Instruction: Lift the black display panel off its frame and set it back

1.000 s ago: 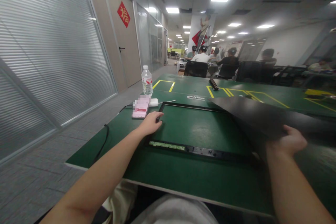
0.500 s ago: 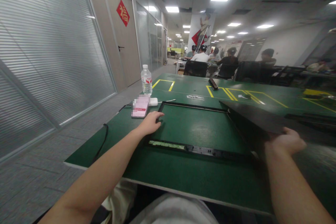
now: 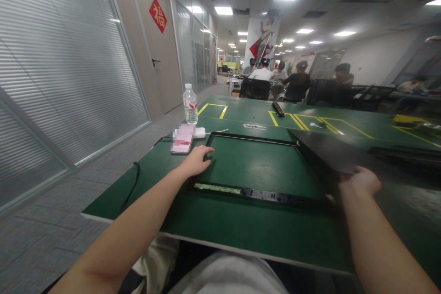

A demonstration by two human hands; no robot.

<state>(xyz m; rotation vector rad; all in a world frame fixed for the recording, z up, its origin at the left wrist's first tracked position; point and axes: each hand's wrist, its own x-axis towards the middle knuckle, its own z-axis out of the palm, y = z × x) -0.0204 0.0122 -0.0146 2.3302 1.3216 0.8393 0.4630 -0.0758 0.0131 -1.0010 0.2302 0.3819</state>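
Observation:
A black rectangular frame (image 3: 253, 138) lies on the green table, with a strip of green circuit board (image 3: 218, 188) along its near side. My left hand (image 3: 198, 161) grips the frame's left side, thumb and fingers curled round it. My right hand (image 3: 360, 181) holds a thin dark panel (image 3: 330, 151) by its right edge. The panel is tilted, its right edge raised, and its left edge lies at the frame's right side. The fingers under the panel are hidden, and its near corner is blurred.
A phone (image 3: 182, 140), a white charger-like block (image 3: 199, 132) and a water bottle (image 3: 190, 104) stand left of the frame. A dark slotted bar (image 3: 278, 109) lies farther back beside yellow tape. Dark flat parts (image 3: 403, 161) lie at right. Several people sit beyond the table.
My right hand has moved left, bringing the raised edge of the panel with it. My left hand stays at the frame's left side. The whole view has shifted slightly.

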